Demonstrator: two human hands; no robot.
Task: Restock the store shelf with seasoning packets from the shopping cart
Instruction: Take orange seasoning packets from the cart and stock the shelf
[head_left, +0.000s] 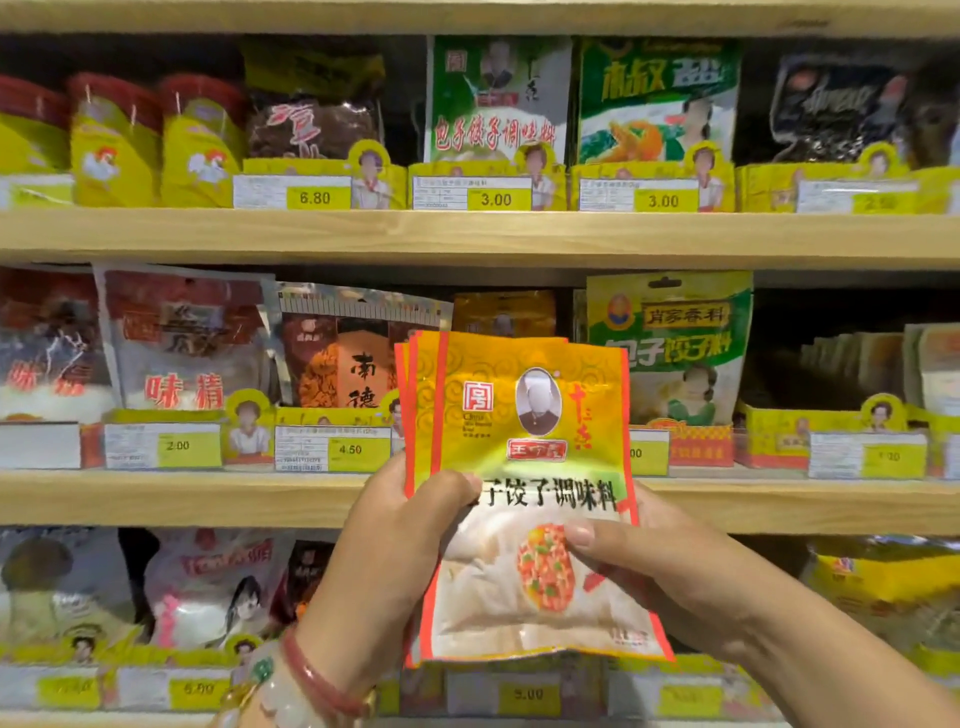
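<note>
Both hands were clamped on a small stack of orange-and-yellow seasoning packets (524, 467), held upright in front of the middle wooden shelf (208, 499). The left hand (400, 525) gripped the stack's left edge, thumb pressed across the front, with a red bangle (317, 675) and pale beads on that wrist. The right hand (644, 561) pinched the right side, thumb on the printed dumpling picture. At least three packet edges showed fanned at the upper left. Behind the stack stood a matching orange packet (504, 312) on the shelf, a green dumpling-seasoning bag (675, 338) just to its right, and yellow price tags (358, 449) along the shelf fronts.
</note>
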